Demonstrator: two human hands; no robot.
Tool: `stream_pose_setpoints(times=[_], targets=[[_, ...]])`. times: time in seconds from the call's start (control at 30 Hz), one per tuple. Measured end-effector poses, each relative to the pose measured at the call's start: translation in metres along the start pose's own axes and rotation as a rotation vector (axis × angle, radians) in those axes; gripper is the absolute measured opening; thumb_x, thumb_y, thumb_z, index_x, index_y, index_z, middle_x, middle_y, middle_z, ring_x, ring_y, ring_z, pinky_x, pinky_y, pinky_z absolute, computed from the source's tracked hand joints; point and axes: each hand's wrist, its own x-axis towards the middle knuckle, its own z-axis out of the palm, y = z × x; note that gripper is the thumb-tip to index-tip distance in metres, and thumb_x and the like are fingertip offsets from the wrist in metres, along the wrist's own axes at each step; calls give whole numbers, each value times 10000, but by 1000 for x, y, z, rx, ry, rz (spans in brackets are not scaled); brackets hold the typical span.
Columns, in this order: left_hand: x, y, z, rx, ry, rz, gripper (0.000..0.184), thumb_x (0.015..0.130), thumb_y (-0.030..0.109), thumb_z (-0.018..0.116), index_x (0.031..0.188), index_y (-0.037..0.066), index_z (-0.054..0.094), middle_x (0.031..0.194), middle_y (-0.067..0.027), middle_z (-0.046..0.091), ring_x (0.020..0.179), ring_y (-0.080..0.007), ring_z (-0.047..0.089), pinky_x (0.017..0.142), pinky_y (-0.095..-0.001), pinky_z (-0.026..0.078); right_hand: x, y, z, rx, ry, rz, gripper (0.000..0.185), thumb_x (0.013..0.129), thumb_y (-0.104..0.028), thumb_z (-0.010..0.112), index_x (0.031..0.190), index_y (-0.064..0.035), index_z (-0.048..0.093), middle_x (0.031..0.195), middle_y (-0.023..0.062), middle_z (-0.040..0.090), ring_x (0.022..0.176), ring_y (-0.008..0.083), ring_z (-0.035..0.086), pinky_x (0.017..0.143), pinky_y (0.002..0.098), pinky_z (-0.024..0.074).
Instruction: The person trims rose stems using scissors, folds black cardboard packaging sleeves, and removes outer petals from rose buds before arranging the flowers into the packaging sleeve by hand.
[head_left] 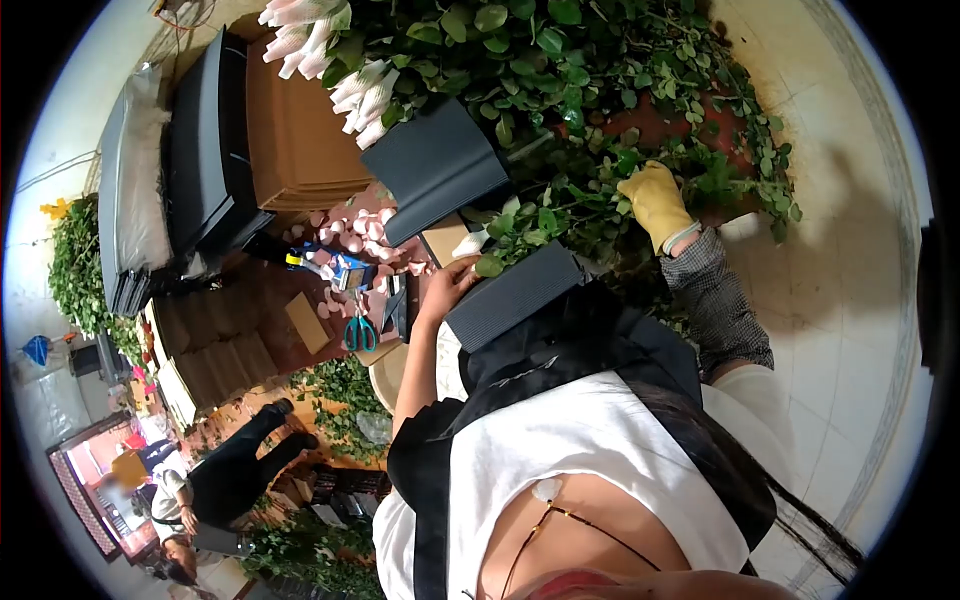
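My bare left hand (448, 288) is closed at the near end of a black corrugated cardboard sheet (520, 296), which lies over my lap. Just beyond those fingers is a rose head in a white net sleeve (471, 243), with leafy rose stems (560, 212) running from it to the right. My right hand (657, 207) wears a yellow glove and a checked sleeve cover. Its fingers are curled at the leafy stems; leaves partly hide the grip. Another black corrugated sheet (437, 165), creased, lies beyond my left hand.
Netted roses (365, 100) and a big heap of leafy stems (560, 50) lie ahead. Pink petals (362, 235), teal-handled scissors (360, 333) and a blue box (345, 272) are on the left. Stacked cardboard (300, 130) stands behind. Another person (225, 485) is at lower left.
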Motion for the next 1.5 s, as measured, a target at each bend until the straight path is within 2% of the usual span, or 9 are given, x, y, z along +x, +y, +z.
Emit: stream_pose_setpoints(times=[0.1,0.2,0.27,0.47,0.67,0.8,0.87,0.97,1.5], targets=[[-3,45,0,745,54,266,358,815,202,710,1167,143,675,1103,-161,661,966,-374,631,866,-440,514,14,18,59,-21,-66,-96,162,796,-53,637,925,-113,716,858,75,686,921,249,651,1046,397,434],[1,72,0,1234,24,508,312,780,179,692,1091,151,699,1100,-130,624,981,-337,601,855,-432,506,17,12,57,-111,-168,-184,298,893,-83,647,1180,-28,586,956,52,687,974,177,636,1109,372,392],[2,72,0,1246,39,529,284,749,170,690,1032,166,713,1087,-129,588,1016,-327,571,868,-426,498,11,-14,2,-125,-35,-9,201,827,-56,613,930,-177,736,968,37,722,1025,219,652,1093,384,398],[5,31,1,727,130,342,461,718,146,758,1171,136,673,1148,-168,582,1030,-396,569,913,-459,481,-5,-10,101,457,76,13,468,877,-31,630,1319,-180,598,1308,105,620,1236,330,546,1081,427,424],[8,21,-2,721,143,269,572,723,120,754,1273,88,600,1165,-150,585,1101,-397,554,943,-454,475,28,-50,-78,81,-249,156,510,886,-225,677,1347,-70,523,1210,158,641,1186,345,566,1018,470,451],[8,20,0,701,175,339,565,714,152,759,1258,98,615,1199,-126,592,1081,-366,570,918,-442,490,70,-148,-102,942,170,-704,594,822,-215,733,1358,-86,512,1241,144,622,1175,331,570,1056,452,420],[5,27,0,926,124,275,578,715,207,771,1268,134,620,1214,-93,599,1081,-334,582,913,-425,487,89,-187,-84,533,355,-662,599,789,-228,754,1326,-90,528,1257,137,611,1180,314,569,1044,441,425],[-1,36,4,1053,199,276,597,729,275,763,1297,181,605,1196,-39,609,1134,-268,567,1002,-496,401,149,-195,-56,173,-146,-147,284,821,-246,708,1055,-86,677,1004,105,721,982,284,684,855,417,522],[4,40,6,1062,164,274,577,752,202,745,1305,126,599,1195,-87,592,1141,-284,580,997,-471,441,171,-206,-60,157,-218,-446,330,859,-238,644,1147,-82,682,1128,133,704,1055,305,671,888,425,536]])
